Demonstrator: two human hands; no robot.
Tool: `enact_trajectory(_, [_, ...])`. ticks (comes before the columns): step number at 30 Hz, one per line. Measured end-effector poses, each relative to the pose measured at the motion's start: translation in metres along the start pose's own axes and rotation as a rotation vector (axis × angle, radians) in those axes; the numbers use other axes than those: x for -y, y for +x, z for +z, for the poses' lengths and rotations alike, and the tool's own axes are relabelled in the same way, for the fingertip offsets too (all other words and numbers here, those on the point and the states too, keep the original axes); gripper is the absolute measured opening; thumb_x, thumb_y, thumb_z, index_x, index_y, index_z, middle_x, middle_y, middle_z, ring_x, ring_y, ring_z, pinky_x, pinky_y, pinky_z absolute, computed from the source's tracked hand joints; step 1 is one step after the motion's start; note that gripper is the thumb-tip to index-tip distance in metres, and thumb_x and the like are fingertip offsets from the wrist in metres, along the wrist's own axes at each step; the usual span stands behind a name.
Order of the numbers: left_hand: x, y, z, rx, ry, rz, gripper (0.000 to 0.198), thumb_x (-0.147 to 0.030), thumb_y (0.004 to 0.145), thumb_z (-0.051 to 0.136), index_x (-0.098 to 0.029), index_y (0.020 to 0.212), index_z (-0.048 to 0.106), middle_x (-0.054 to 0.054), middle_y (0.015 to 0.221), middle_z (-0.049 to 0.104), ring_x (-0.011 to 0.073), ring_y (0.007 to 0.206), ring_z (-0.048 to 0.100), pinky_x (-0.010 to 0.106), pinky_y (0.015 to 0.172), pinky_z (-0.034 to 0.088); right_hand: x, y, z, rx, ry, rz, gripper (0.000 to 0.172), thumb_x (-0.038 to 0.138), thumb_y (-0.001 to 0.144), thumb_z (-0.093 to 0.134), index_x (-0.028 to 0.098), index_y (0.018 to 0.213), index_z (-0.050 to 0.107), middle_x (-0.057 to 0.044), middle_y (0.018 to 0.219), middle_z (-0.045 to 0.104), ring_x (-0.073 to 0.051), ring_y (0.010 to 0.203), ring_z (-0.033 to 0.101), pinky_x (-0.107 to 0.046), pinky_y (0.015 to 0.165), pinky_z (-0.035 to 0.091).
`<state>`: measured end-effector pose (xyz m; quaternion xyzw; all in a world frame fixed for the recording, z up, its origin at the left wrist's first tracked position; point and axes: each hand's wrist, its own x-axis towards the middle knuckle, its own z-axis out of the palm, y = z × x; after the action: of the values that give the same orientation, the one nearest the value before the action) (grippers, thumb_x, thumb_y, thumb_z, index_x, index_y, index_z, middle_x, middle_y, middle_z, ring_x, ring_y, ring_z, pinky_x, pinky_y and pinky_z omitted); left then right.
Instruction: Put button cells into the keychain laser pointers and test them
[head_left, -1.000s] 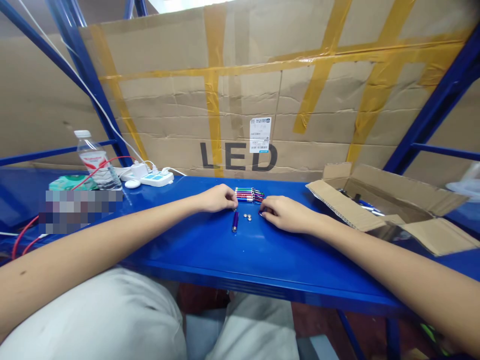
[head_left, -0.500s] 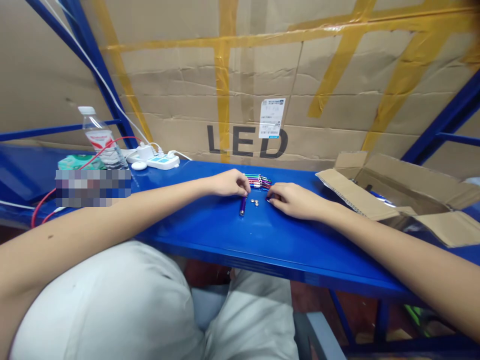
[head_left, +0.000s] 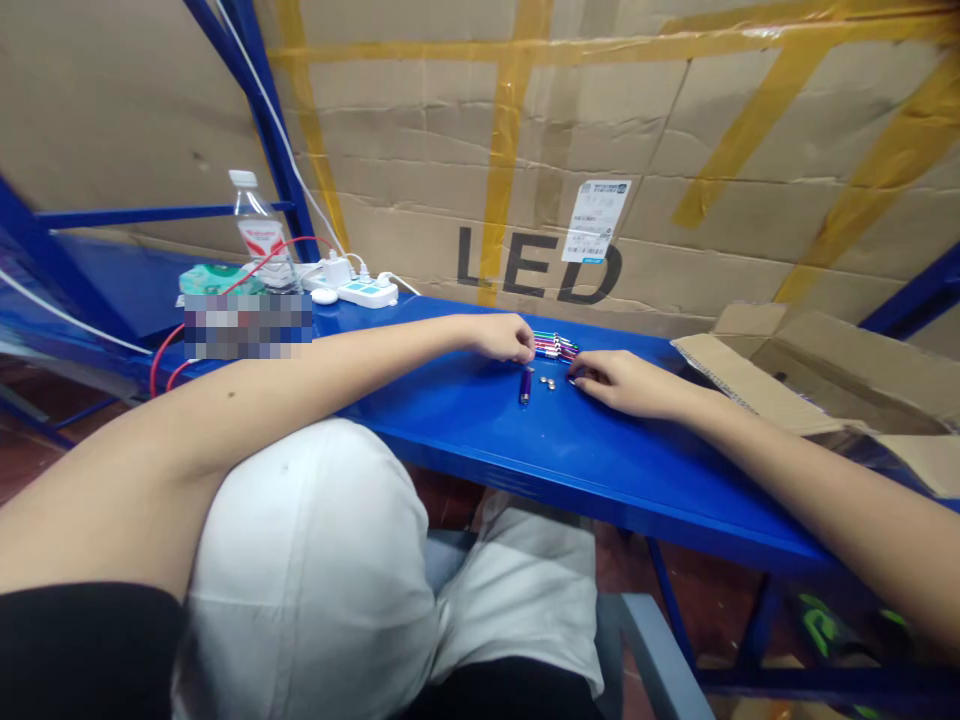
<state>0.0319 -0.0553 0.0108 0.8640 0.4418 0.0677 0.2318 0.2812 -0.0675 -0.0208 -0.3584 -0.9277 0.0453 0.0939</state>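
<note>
My left hand [head_left: 508, 338] is closed in a pinch just above the upper end of a short purple metal tube [head_left: 525, 388] lying on the blue table. What sits between its fingertips is too small to make out. My right hand [head_left: 611, 382] rests on the table with bent fingers closed on a small dark purple piece [head_left: 571, 379], mostly hidden by them. Between the hands lie a few small silver discs like button cells [head_left: 551, 384]. Just behind them is a row of several shiny coloured metal tubes [head_left: 553, 344], side by side.
An open cardboard box [head_left: 757, 385] stands at the right. Toward the left are a white power strip [head_left: 367, 291] with plugs and cables, a water bottle [head_left: 264, 240] and a green packet [head_left: 221, 282]. A large taped cardboard sheet [head_left: 420, 150] rises behind the blue table [head_left: 480, 430].
The camera view has swung to the left, so everything appears farther right. Both hands stay near the purple tube and the discs, with little visible movement on the table.
</note>
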Motion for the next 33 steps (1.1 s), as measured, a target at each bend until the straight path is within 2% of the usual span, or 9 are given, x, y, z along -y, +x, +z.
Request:
enact_trajectory(3, [-0.002, -0.005, -0.003, 0.045, 0.036, 0.033, 0.031, -0.028, 0.077, 0.058, -0.012, 0.1, 0.071, 0.008, 0.092, 0.069, 0.0177, 0.079, 0.058, 0.029, 0.074, 0.041, 0.001, 0.003, 0.0, 0.043, -0.019, 0.002, 0.022, 0.03, 0.09, 0.049, 0.02, 0.104, 0.062, -0.006, 0.085, 0.068, -0.021, 0.073, 0.061, -0.03, 0.067, 0.044])
enact_trajectory(8, [-0.005, -0.012, -0.003, 0.03, 0.13, 0.074, 0.034, -0.03, 0.079, 0.059, -0.015, 0.106, 0.07, 0.009, 0.108, 0.069, 0.0198, 0.091, 0.059, 0.029, 0.082, 0.041, 0.007, 0.008, -0.002, 0.091, -0.048, 0.018, 0.022, 0.032, 0.091, 0.048, 0.021, 0.106, 0.06, -0.005, 0.084, 0.069, -0.021, 0.073, 0.063, -0.03, 0.067, 0.044])
enact_trajectory(11, [-0.003, -0.009, -0.001, 0.006, 0.159, 0.062, 0.03, -0.029, 0.081, 0.056, -0.015, 0.104, 0.07, 0.008, 0.104, 0.07, 0.0192, 0.088, 0.06, 0.028, 0.081, 0.041, 0.009, 0.008, -0.003, 0.1, -0.061, 0.028, 0.023, 0.033, 0.092, 0.048, 0.021, 0.107, 0.06, -0.007, 0.089, 0.07, -0.022, 0.078, 0.064, -0.031, 0.071, 0.045])
enact_trajectory(17, [0.004, -0.002, -0.002, 0.007, 0.025, 0.082, 0.03, -0.013, 0.079, 0.048, -0.013, 0.099, 0.071, 0.006, 0.1, 0.072, 0.0164, 0.086, 0.063, 0.025, 0.078, 0.043, 0.009, 0.003, -0.003, 0.079, -0.077, 0.01, 0.023, 0.031, 0.093, 0.047, 0.021, 0.109, 0.06, -0.01, 0.105, 0.069, -0.024, 0.091, 0.065, -0.032, 0.079, 0.047])
enact_trajectory(24, [0.003, -0.003, 0.003, -0.067, 0.061, 0.153, 0.024, -0.017, 0.082, 0.055, -0.014, 0.097, 0.073, 0.006, 0.098, 0.074, 0.0166, 0.088, 0.065, 0.025, 0.08, 0.045, 0.009, 0.0, -0.005, 0.069, -0.125, 0.005, 0.023, 0.03, 0.095, 0.045, 0.021, 0.111, 0.06, -0.01, 0.101, 0.07, -0.023, 0.088, 0.065, -0.031, 0.073, 0.045])
enact_trajectory(29, [0.002, 0.006, 0.008, -0.103, 0.04, 0.166, 0.022, -0.023, 0.083, 0.058, -0.014, 0.095, 0.074, 0.005, 0.092, 0.074, 0.0173, 0.084, 0.065, 0.025, 0.076, 0.045, 0.009, -0.002, -0.006, 0.064, -0.137, 0.011, 0.023, 0.03, 0.095, 0.044, 0.021, 0.111, 0.059, -0.01, 0.101, 0.07, -0.024, 0.089, 0.065, -0.031, 0.074, 0.044])
enact_trajectory(33, [0.002, 0.014, 0.011, -0.1, 0.009, 0.148, 0.02, -0.023, 0.078, 0.063, -0.014, 0.091, 0.075, 0.004, 0.086, 0.074, 0.0168, 0.081, 0.065, 0.025, 0.073, 0.045, 0.009, -0.003, -0.006, 0.064, -0.133, 0.003, 0.022, 0.03, 0.095, 0.044, 0.02, 0.109, 0.059, -0.01, 0.105, 0.07, -0.024, 0.089, 0.064, -0.031, 0.075, 0.043])
